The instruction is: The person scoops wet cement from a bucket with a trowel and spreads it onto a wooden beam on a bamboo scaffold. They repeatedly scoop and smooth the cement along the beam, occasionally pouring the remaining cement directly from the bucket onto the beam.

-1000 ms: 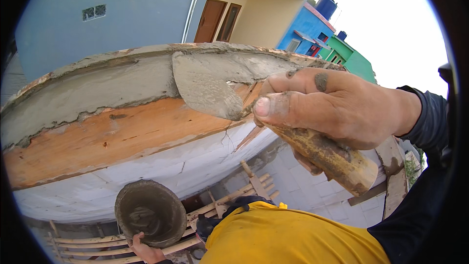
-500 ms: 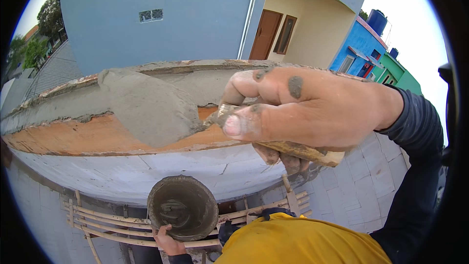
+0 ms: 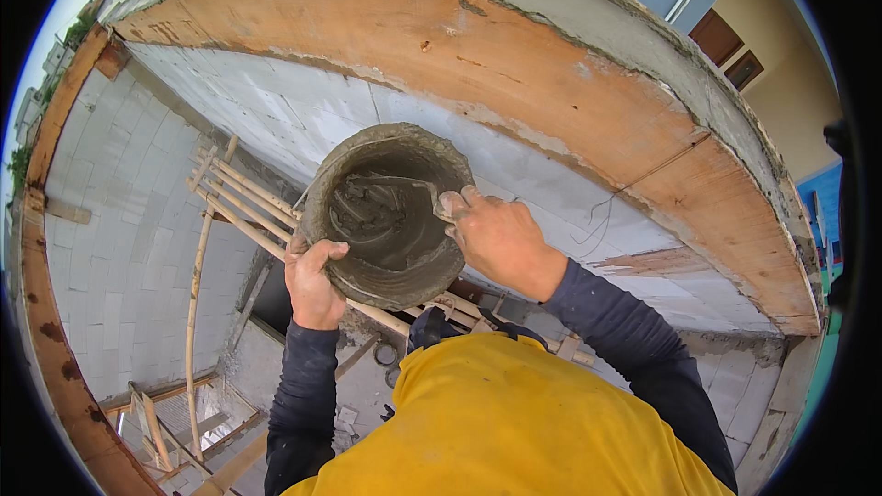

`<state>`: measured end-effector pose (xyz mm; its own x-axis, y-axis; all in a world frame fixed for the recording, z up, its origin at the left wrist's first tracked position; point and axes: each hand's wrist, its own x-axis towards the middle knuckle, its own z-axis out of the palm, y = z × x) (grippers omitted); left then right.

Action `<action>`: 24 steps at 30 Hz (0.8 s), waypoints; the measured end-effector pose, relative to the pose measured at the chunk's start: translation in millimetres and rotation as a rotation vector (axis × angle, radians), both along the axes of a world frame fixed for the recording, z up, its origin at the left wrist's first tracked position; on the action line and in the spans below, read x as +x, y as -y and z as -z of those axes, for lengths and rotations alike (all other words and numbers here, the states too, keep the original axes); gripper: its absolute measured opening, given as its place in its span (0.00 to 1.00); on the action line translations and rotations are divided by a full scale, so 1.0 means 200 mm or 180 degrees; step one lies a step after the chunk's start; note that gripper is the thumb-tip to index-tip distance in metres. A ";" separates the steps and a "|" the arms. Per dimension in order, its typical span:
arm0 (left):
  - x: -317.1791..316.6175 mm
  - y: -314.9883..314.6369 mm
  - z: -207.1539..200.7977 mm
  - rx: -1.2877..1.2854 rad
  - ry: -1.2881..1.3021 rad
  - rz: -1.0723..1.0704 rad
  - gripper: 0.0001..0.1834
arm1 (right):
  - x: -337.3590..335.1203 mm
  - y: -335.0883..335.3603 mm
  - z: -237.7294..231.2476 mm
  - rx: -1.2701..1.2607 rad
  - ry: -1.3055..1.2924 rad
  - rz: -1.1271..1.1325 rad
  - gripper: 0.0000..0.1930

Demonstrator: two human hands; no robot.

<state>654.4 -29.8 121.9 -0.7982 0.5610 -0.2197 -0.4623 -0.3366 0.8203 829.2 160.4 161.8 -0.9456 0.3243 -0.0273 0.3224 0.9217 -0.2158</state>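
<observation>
A mortar-caked bucket (image 3: 418, 287) is held up in front of me, its mouth facing me, with wet grey mortar (image 3: 366, 220) at the bottom. My left hand (image 3: 315, 283) is closed on the near left part of its rim, thumb over the edge. At the right side of the bucket, my right hand (image 3: 501, 237) is closed around a trowel (image 3: 428, 186), whose handle is mostly hidden by the fingers. The trowel's blade reaches into the bucket and is hard to tell apart from the mortar.
Beyond the bucket runs a wall top with an orange-brown board (image 3: 551, 64) along its side and grey mortar (image 3: 625, 23) above. Bamboo scaffolding (image 3: 243, 207) stands below left. A thin wire (image 3: 634, 186) sticks out from the board. White block walls (image 3: 119, 220) surround a deep drop.
My right hand has come down from the wall top with the trowel and into the bucket. The bucket appears higher and nearer, still in my left hand. My view has tilted down.
</observation>
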 end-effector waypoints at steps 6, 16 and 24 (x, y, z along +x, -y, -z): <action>0.06 0.00 -0.13 -0.0122 -0.0375 -0.0057 0.22 | 0.10 0.00 0.04 0.0686 -0.0028 -0.0792 0.31; 0.11 -0.01 -0.20 0.0096 -0.0523 0.0150 0.21 | 0.15 0.00 -0.06 0.0082 0.0145 -0.1309 0.34; 0.17 -0.05 -0.25 -0.0042 -0.0747 0.0156 0.18 | 0.11 0.09 -0.16 0.0250 -0.1221 -0.0966 0.30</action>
